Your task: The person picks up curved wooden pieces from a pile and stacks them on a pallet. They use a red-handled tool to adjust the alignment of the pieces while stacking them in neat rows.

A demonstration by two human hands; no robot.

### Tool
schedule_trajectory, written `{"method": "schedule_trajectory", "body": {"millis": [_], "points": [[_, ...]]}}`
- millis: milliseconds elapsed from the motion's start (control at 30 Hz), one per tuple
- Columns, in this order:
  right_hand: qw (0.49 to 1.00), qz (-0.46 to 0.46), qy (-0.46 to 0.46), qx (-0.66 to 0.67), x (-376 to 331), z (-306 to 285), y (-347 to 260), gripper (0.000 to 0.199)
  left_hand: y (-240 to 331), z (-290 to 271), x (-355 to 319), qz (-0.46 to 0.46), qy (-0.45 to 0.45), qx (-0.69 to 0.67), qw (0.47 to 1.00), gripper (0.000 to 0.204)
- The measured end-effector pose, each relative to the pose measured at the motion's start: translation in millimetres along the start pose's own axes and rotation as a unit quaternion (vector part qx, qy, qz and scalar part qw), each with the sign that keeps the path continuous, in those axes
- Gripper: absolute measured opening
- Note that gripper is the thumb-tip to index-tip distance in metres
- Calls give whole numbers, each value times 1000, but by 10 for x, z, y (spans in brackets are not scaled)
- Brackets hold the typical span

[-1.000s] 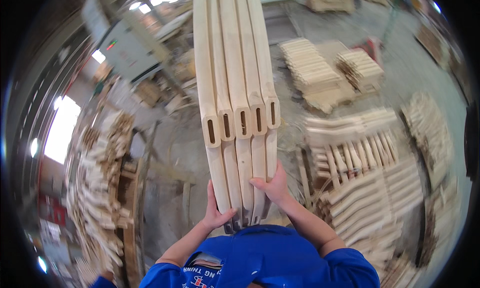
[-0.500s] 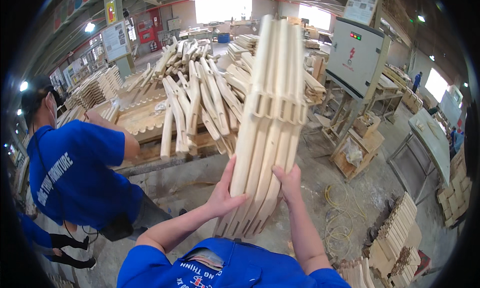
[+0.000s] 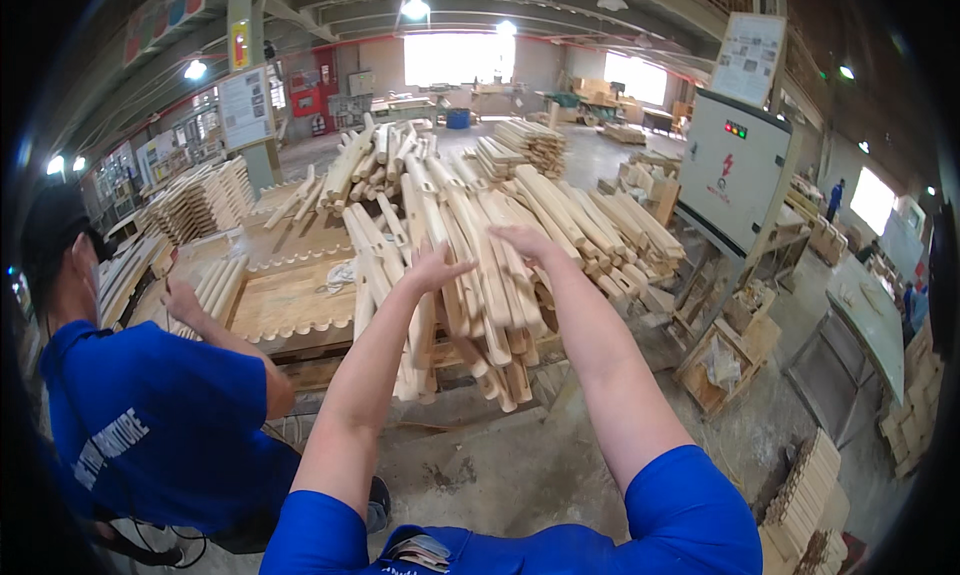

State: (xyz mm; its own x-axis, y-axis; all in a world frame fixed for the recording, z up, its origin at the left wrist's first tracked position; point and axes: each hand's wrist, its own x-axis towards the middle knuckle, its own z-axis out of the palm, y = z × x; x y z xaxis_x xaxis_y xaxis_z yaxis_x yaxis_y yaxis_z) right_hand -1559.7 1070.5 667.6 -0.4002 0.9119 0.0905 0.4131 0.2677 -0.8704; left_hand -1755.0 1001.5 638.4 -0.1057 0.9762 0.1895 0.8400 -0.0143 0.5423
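Both my arms reach forward over a heap of pale shaped wooden bars. A bundle of wooden bars lies lengthwise on the front of the heap, their slotted ends toward me. My left hand grips the bundle's left side, thumb across the top. At its right side, my right hand is closed against the bars, its thumb over the upper face. The fingers beneath both hands are partly hidden by the wood. Other loose bars lean and cross beside the bundle.
To the left, a person in a blue shirt works at a wooden table with scalloped strips. Stacked bars lie right of the heap. Beyond stands a grey electrical cabinet; a wooden crate sits below it.
The bundle has moved from upright in front of my chest, forward and down onto the heap. My arms have stretched out with it. The person at left has come nearer in view.
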Motion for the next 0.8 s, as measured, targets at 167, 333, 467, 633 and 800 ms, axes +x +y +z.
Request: {"method": "schedule_trajectory", "body": {"millis": [167, 333, 467, 633, 800], "points": [[995, -18, -47, 88, -568, -32, 914, 69, 137, 667, -253, -32, -33, 134, 990, 81], [994, 29, 106, -26, -2529, -338, 2484, 57, 553, 1212, -628, 167, 151, 136, 965, 62], [916, 344, 205, -5, -5024, -383, 3705, 45, 1725, 1925, -1328, 394, 166, 42, 903, 56], [714, 547, 434, 47, -7836, -36, 4166, 42, 3008, 3698, -2821, 548, -263, 35, 793, 58], [436, 605, 642, 179, -9578, 1044, 4201, 38, 3614, 4375, -4889, 687, -524, 118, 489, 59]]}}
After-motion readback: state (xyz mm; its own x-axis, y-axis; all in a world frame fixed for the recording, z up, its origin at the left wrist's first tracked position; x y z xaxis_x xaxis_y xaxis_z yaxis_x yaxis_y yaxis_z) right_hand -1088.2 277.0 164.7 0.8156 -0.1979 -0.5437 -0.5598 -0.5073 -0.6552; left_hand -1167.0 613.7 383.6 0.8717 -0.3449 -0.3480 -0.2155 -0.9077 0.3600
